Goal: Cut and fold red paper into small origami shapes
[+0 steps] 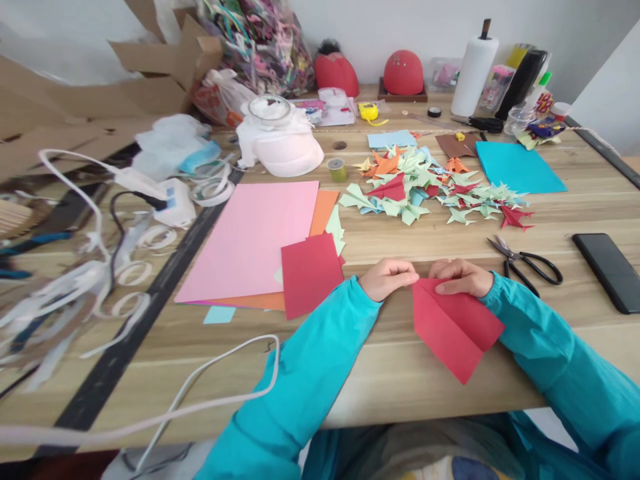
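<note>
A creased sheet of red paper (447, 330) is held above the table's near edge. My right hand (461, 277) grips its upper edge, thumb on top and fingers behind. At the sheet's upper left corner, my left hand (389, 279) pinches with its fingers closed together. Left of my left forearm lies a stack of red paper (313, 275), overlapping a large pink sheet (255, 240) and an orange sheet (324, 210). Beyond my hands spreads a pile of small folded paper shapes (415, 180) in green, orange, red and blue.
Black-handled scissors (523, 260) and a phone (607, 272) lie to the right. A turquoise sheet (520, 167) is behind them. White cables (200, 400) and a power strip (170, 200) occupy the left. A paper roll (474, 77) stands at the back, with a cardboard box (100, 93) at far left.
</note>
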The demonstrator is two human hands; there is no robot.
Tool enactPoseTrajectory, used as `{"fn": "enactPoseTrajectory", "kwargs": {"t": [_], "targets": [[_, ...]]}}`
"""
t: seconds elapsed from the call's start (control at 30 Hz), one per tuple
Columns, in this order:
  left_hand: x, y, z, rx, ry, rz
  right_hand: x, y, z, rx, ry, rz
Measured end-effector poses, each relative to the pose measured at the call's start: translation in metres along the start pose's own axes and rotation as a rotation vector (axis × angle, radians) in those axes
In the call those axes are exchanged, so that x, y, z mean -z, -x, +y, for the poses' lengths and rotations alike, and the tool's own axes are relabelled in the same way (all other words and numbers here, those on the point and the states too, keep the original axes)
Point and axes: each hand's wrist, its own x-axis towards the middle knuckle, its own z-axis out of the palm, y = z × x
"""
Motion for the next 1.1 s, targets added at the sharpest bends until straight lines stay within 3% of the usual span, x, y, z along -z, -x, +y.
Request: {"fn": "enactPoseTrajectory", "kwargs": {"t": [0.13,0.27,0.33,0.47,0.53,0.6,0.67,0.8,0.97,1.1], "targets": [[-0.003,0.000,-0.001,0.019,0.025,0.070,-0.004,0.002,0.002,-0.079,-0.045,0.088],[-0.001,-0.001,-0.005,-0.001,0.053,0.246,-0.011,0.006,0.004,-0.339,-0.274,0.303],[-0.001,-0.002,-0.007,-0.026,0.028,0.310,-0.014,0.006,0.004,-0.370,-0.281,0.405],[-0.004,-0.003,-0.013,-0.193,-0.253,0.634,-0.019,0.001,0.002,-0.189,0.140,0.582],[-0.004,-0.003,-0.015,-0.321,-0.469,0.728,-0.021,0.000,0.002,-0.128,0.383,0.634],[-0.005,-0.004,-0.018,-0.460,-0.666,0.681,-0.022,-0.001,0.005,-0.160,0.546,0.648],[-0.007,-0.005,-0.023,-0.581,-0.860,0.554,-0.022,0.000,0.009,-0.256,0.642,0.655],[-0.012,-0.010,-0.032,-0.648,-1.204,0.337,-0.016,0.003,0.015,-0.452,0.756,0.727],[-0.017,-0.013,-0.038,-0.632,-1.373,0.321,-0.007,0.004,0.015,-0.606,0.738,0.750],[-0.016,-0.013,-0.039,-0.635,-1.412,0.308,-0.007,0.004,0.014,-0.626,0.743,0.741]]}}
